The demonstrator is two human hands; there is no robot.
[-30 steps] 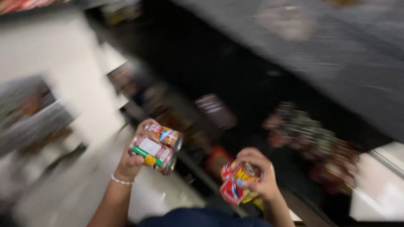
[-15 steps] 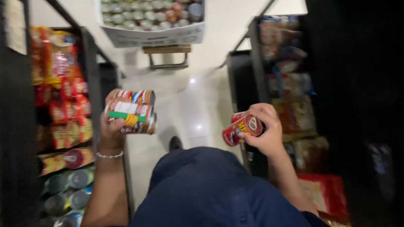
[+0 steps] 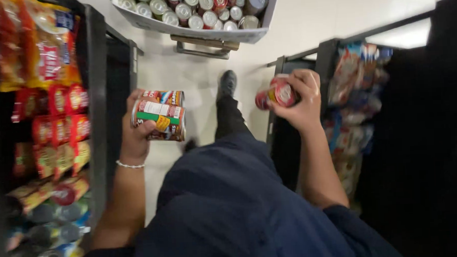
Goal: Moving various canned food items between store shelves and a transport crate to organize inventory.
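Two cans (image 3: 160, 116): stacked and gripped in the left hand (image 3: 136, 132), fingers wrapped narrowly round them, held over the floor (image 3: 195, 78) beside the left shelf (image 3: 97, 88).
Red can (image 3: 277, 93): clasped in the right hand (image 3: 299, 100), fingers closed on it, near the right shelf edge.
Risk: the upper can is judged liable to slide off the lower one, since both are held by a single grip.
Risk: the tray of cans (image 3: 204, 34) ahead could be knocked by a stride.

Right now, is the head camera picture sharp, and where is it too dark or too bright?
Head view: mostly sharp at the two stacked colourful tin cans and the small red tin can; blurred at the left snack shelves; near-black at the right edge; pale floor glares.
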